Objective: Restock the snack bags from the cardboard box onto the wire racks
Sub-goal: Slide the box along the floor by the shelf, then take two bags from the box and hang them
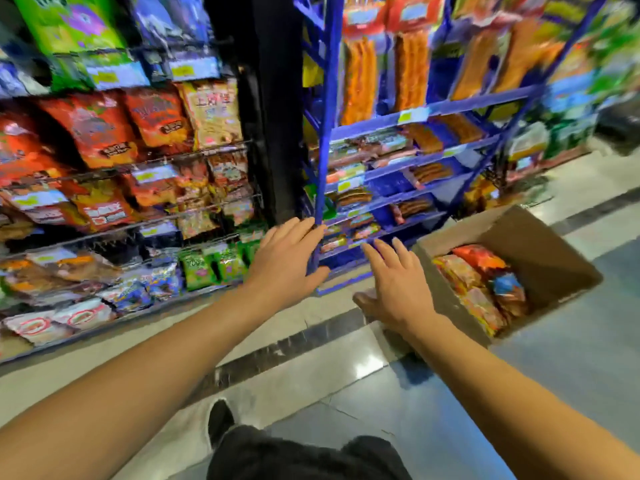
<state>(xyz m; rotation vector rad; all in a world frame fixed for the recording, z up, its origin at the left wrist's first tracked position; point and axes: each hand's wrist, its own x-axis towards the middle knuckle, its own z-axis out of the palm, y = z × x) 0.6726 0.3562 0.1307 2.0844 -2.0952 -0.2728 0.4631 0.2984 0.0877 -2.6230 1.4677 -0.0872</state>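
Both hands empty, fingers spread: left hand (pixel 287 258), right hand (pixel 398 282) beside cardboard box (pixel 540 244) on floor; snack bags (pixel 481 289) still inside; wire racks (pixel 131 174) mostly stocked; restocking unfinished.

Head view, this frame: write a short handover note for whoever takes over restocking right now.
Left hand: open, holding nothing, stretched toward the blue shelf upright.
Right hand: open, fingers spread, holding nothing, beside the near corner of the cardboard box; whether it touches the box cannot be told.
The box stands open on the floor at the right, with snack bags still inside.
The wire racks at the left already hold many bags; how many came from this box cannot be told.
Left to do: take bags from the box and put them on the racks.
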